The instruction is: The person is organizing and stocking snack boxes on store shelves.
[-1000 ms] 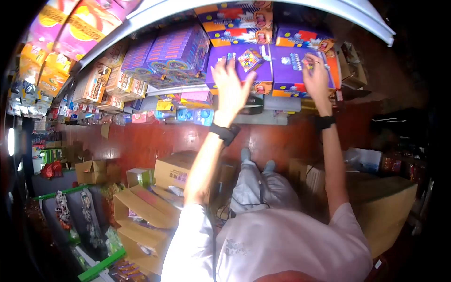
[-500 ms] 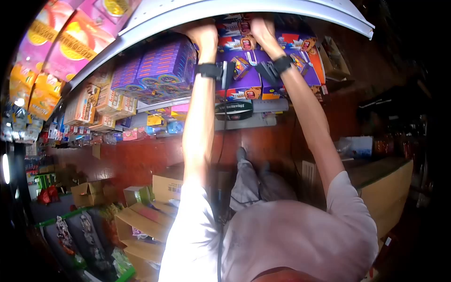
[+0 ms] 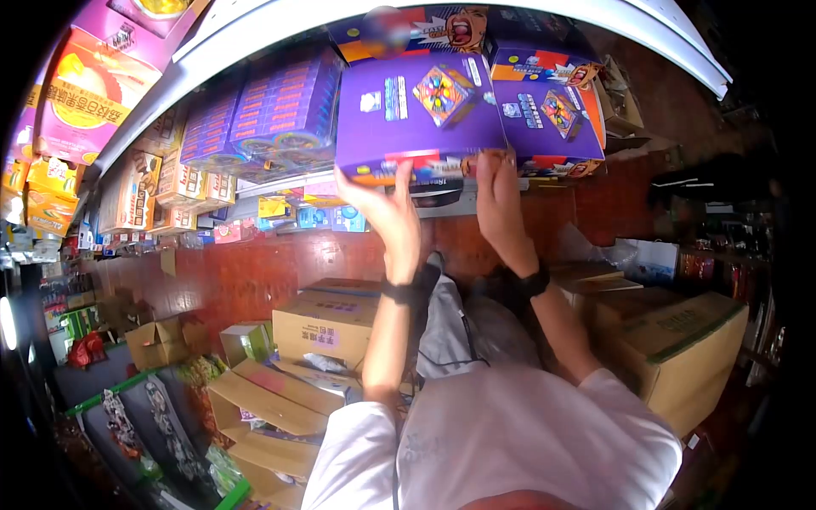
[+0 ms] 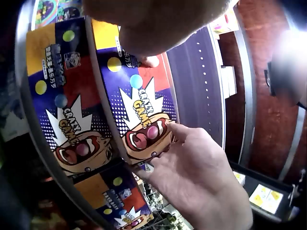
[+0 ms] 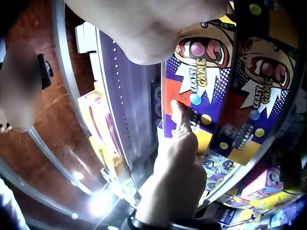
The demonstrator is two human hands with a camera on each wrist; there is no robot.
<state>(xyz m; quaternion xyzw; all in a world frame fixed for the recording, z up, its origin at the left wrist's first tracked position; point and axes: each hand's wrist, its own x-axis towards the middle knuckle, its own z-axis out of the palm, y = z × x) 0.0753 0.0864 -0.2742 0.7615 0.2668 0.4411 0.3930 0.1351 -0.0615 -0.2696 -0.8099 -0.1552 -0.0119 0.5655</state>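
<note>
purple box (image 3: 416, 110) sits at the top centre of the head view, its broad lid uppermost and its printed front turned toward the person. a white shelf edge (image 3: 671, 42) arcs across the top of the frame, over the back of the boxes. below the hands, red floor (image 3: 229, 272) shows across the middle of the frame, bounded at lower left by a printed carton (image 3: 319, 331) and an open carton (image 3: 272, 391), and at lower right by a large carton (image 3: 701, 361).

just left of the box stand stacked small packs (image 3: 285, 106); farther left are brown-and-white boxes (image 3: 132, 195). a second purple box (image 3: 544, 123) lies right beside it, a little lower, and another printed box (image 3: 459, 30) stands behind, at the top of the frame. the left wrist view shows a matching front alongside the held one, with a narrow gap between.

the box lies directly beyond both hands, touching them. the left hand (image 3: 391, 217) is spread wide at its left front corner, thumb against the front, holding it; its fingers are hard to make out, probably tucked underneath. the right hand (image 3: 501, 204) grips the right end, digits partly bent round the front by the printed mouth.
</note>
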